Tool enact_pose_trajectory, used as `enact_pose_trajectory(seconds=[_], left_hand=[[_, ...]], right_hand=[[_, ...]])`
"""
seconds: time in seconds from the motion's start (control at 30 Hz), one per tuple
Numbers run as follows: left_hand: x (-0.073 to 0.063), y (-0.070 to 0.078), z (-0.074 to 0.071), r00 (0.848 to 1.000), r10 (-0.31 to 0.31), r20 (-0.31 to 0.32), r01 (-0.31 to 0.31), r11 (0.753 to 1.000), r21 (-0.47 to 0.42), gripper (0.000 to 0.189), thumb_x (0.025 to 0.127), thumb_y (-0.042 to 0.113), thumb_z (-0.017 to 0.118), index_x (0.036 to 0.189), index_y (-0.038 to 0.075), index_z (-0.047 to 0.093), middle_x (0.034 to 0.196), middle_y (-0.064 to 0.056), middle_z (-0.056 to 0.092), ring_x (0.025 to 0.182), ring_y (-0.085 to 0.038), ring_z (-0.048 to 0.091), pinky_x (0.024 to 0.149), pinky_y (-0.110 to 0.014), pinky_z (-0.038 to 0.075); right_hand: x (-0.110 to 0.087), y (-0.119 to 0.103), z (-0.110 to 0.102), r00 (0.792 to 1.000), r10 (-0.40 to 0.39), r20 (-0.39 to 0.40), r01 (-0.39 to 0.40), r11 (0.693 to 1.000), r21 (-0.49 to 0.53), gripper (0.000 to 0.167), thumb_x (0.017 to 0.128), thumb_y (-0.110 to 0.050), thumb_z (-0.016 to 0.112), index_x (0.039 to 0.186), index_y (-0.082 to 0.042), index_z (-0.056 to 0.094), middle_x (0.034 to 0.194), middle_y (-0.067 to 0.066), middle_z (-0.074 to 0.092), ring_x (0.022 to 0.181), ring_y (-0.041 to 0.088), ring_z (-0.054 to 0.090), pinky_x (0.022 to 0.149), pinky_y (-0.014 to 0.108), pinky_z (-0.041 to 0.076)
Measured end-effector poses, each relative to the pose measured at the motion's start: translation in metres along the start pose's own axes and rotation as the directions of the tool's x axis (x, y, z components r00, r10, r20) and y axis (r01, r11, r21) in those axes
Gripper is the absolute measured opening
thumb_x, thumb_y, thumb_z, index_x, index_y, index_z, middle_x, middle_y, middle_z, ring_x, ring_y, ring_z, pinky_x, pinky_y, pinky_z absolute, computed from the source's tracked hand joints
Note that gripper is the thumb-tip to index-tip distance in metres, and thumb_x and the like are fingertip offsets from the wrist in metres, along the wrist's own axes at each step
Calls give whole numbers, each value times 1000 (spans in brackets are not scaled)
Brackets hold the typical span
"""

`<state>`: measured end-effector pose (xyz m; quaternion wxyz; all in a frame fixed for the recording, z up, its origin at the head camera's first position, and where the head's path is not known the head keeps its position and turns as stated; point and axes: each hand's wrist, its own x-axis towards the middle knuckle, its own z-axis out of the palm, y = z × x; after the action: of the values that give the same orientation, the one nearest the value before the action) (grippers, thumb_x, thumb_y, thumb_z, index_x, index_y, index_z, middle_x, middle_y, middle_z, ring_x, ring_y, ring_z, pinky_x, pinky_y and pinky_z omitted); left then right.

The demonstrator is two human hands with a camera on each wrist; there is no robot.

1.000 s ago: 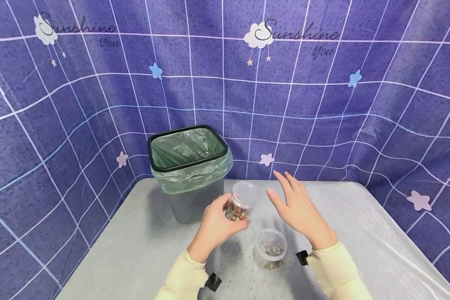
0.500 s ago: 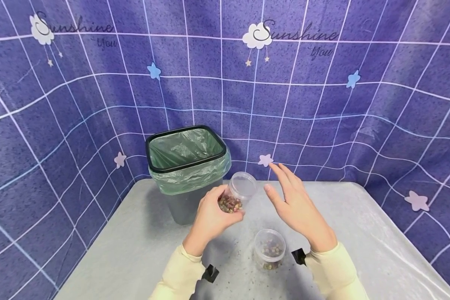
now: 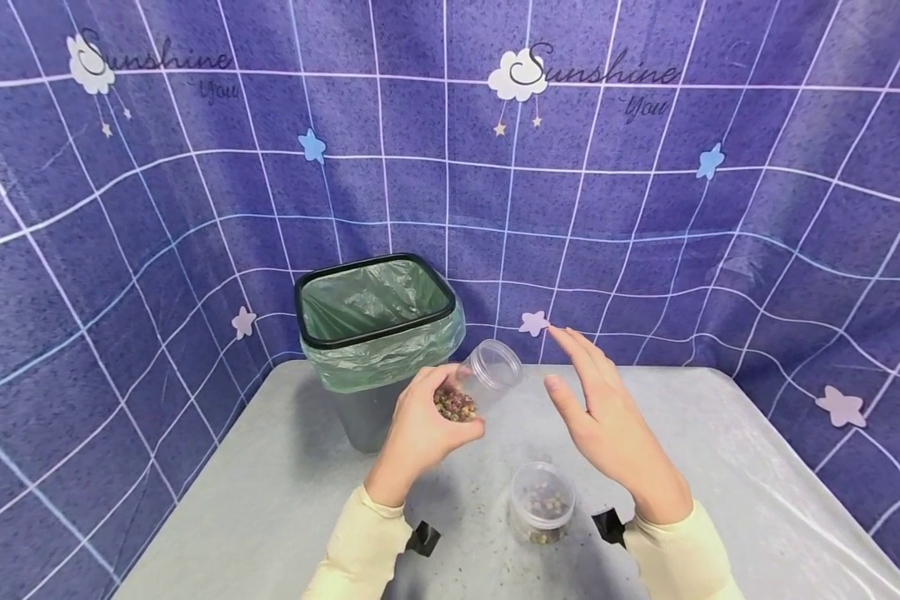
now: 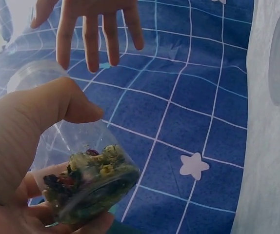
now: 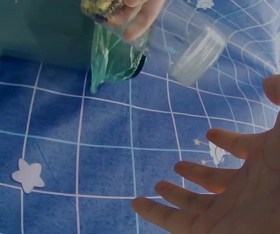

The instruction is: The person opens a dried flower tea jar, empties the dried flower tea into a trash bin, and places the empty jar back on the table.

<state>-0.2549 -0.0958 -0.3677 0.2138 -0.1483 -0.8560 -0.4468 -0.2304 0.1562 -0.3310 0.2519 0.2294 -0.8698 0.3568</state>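
My left hand grips a clear plastic jar round its lower part, in front of the bin. The jar leans to the right with its lid end up. Dried flower bits, yellow, red and dark green, lie in its bottom. To the right, my right hand hovers with straight, spread fingers and holds nothing. A second clear jar stands upright on the table between my forearms, its translucent lid on top and similar bits inside.
A grey bin with a black rim and a green liner bag stands at the back left of the pale table. Small crumbs are scattered around the standing jar. A blue-purple grid curtain hangs behind.
The held jar has moved slightly up and tipped further to the right, its bits gathering at the bottom. My right hand has drifted a little to the right, still spread.
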Motion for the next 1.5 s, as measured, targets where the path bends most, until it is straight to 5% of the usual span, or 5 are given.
enact_pose_trajectory(seconds=[0.3,0.47,0.73,1.1,1.5], left_hand=[[5,1,-1,999,18,39,-20,999,33,61,60,22,86,119,27,69,110,4,58,95,-16,57,84,-36,49],[7,5,0,998,28,54,-29,999,28,60,59,20,87,116,29,68,113,1,57,94,-16,56,83,-35,49],[7,3,0,992,111,62,-114,992,45,62,59,21,89,117,24,68,111,6,63,97,-13,61,85,-36,51],[10,-3,6,979,161,124,-173,981,92,61,59,22,88,117,17,68,104,4,68,90,-11,63,78,-29,54],[4,1,13,970,143,197,-173,974,147,60,63,24,87,117,13,65,103,5,68,87,-11,61,78,-28,53]], right_hand=[[0,4,0,999,-35,-34,35,999,11,55,107,-31,53,160,-28,38,161,6,41,150,28,36,118,58,29],[2,8,5,999,-30,-25,32,998,59,54,107,-30,53,159,-30,38,159,0,45,144,22,44,110,51,43],[3,14,21,1000,-16,-21,19,994,109,51,106,-28,57,155,-31,45,136,-1,61,110,15,62,91,38,57],[9,18,33,998,61,2,-61,990,127,34,106,-35,56,137,-22,60,83,-4,61,68,11,59,61,29,50],[7,16,46,985,170,-2,-169,977,128,22,106,-44,54,111,-22,57,63,-6,46,52,10,43,51,29,37]])
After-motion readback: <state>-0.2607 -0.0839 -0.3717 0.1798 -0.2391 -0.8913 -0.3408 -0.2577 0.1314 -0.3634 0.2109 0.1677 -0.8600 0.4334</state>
